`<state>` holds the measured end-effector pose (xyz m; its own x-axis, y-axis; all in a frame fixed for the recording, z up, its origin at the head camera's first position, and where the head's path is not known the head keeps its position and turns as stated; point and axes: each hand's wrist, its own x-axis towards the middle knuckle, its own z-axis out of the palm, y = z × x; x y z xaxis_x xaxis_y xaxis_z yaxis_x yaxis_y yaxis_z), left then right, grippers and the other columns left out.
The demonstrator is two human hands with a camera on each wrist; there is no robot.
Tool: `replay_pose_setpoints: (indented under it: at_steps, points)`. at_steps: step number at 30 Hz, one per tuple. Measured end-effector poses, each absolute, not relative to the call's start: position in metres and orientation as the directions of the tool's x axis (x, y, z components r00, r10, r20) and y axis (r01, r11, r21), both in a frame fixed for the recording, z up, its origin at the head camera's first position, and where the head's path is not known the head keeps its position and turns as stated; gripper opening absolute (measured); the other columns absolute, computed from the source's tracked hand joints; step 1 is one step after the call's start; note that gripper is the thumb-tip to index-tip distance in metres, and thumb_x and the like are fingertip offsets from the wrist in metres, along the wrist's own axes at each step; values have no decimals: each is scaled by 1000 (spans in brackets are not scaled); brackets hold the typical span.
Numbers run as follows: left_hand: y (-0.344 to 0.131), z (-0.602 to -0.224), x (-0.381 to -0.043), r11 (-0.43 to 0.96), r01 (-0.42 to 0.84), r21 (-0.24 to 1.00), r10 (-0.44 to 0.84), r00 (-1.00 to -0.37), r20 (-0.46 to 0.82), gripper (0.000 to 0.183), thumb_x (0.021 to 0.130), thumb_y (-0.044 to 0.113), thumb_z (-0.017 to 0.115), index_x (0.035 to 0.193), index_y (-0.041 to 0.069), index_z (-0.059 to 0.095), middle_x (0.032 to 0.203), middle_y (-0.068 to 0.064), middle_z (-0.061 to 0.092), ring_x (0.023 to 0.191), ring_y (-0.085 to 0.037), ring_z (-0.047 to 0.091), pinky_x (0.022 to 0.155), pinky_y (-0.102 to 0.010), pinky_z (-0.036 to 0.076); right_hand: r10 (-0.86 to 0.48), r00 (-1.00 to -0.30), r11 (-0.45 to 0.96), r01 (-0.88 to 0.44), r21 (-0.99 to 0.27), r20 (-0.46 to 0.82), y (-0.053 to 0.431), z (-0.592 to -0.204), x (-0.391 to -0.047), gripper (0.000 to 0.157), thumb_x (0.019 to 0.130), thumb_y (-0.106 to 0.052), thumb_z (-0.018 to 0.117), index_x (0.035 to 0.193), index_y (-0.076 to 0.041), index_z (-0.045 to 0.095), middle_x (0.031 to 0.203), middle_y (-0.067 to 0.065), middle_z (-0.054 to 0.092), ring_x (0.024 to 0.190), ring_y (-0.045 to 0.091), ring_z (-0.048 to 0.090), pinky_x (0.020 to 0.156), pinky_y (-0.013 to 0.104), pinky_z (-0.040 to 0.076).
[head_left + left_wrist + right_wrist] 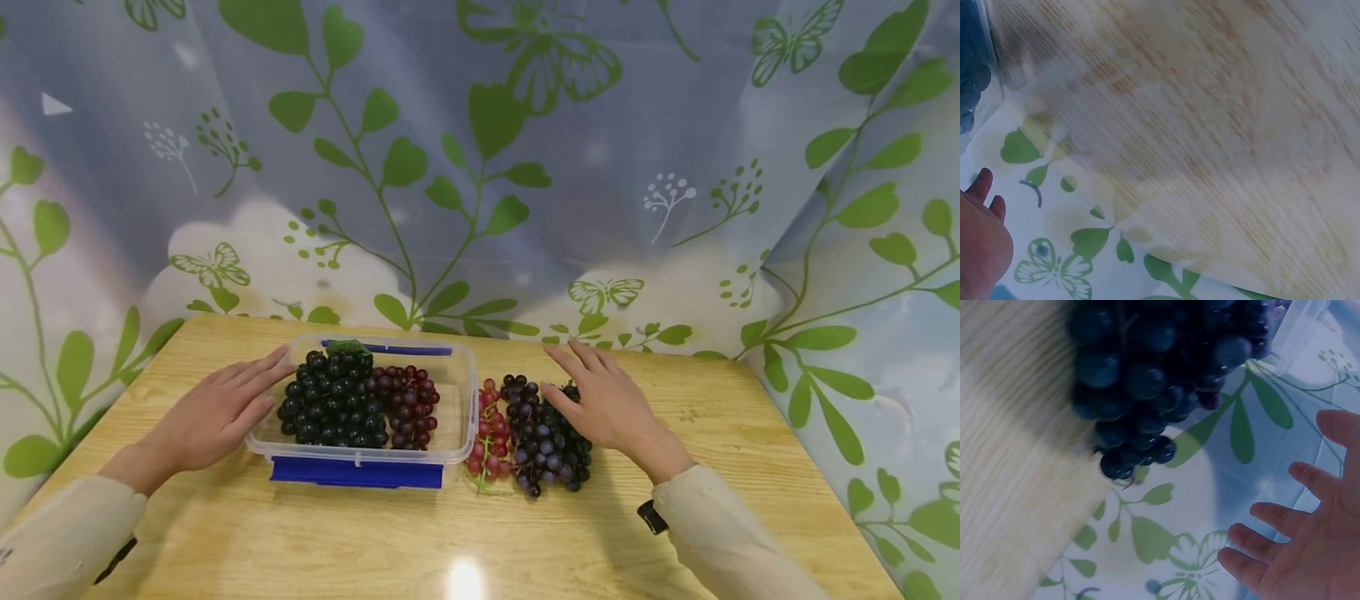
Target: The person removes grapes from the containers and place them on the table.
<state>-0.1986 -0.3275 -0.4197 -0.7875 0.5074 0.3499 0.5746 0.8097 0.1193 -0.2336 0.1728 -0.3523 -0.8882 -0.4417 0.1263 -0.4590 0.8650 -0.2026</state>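
Observation:
A clear plastic box [450, 417] with blue clips holds a bunch of black grapes [333, 400] and a bunch of dark red grapes [408, 404]. My left hand [221, 408], fingers extended, is at the box's left side; whether it touches the rim I cannot tell. Right of the box lie a bunch of light red grapes [491, 433], a purple bunch [536, 442] and a black bunch [1141, 381]. Above the black bunch my right hand [607, 400] hovers with straight, spread fingers, partly hiding it in the head view. Neither hand holds anything.
Everything stands on a light wooden table [360, 542]. Behind it hangs a curtain [600, 208] printed with green leaves and butterflies, its lower part meeting the table's back edge.

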Motion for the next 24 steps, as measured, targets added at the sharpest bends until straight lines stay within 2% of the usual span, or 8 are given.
replay_pose_setpoints:
  at_steps: [7, 18, 24]
  points:
    - [-326, -420, -200, 811, 567, 142, 494, -795, 352, 48, 100, 20, 50, 146, 11, 42, 155, -6, 26, 128, -34, 40, 99, -53, 30, -481, -865, 847, -501, -177, 145, 158, -344, -235, 59, 98, -49, 45, 150, -22, 34, 151, 17, 31, 132, 43, 33, 102, 60, 31]
    - [-329, -421, -199, 809, 570, 146, 491, -790, 367, 49, 99, 18, 51, 146, 11, 42, 154, -8, 28, 128, -34, 40, 98, -52, 31, -543, -831, 815, -557, -158, 124, 131, -333, -237, 56, 99, -45, 46, 150, -24, 34, 151, 14, 32, 133, 39, 33, 105, 56, 30]
    - [-328, -421, -200, 807, 568, 161, 490, -796, 354, 48, 99, 19, 50, 146, 11, 42, 155, -7, 27, 128, -34, 40, 99, -54, 30, -566, -809, 788, -588, -182, 160, 123, -326, -241, 52, 99, -41, 48, 148, -25, 39, 148, 12, 37, 130, 39, 38, 101, 58, 34]
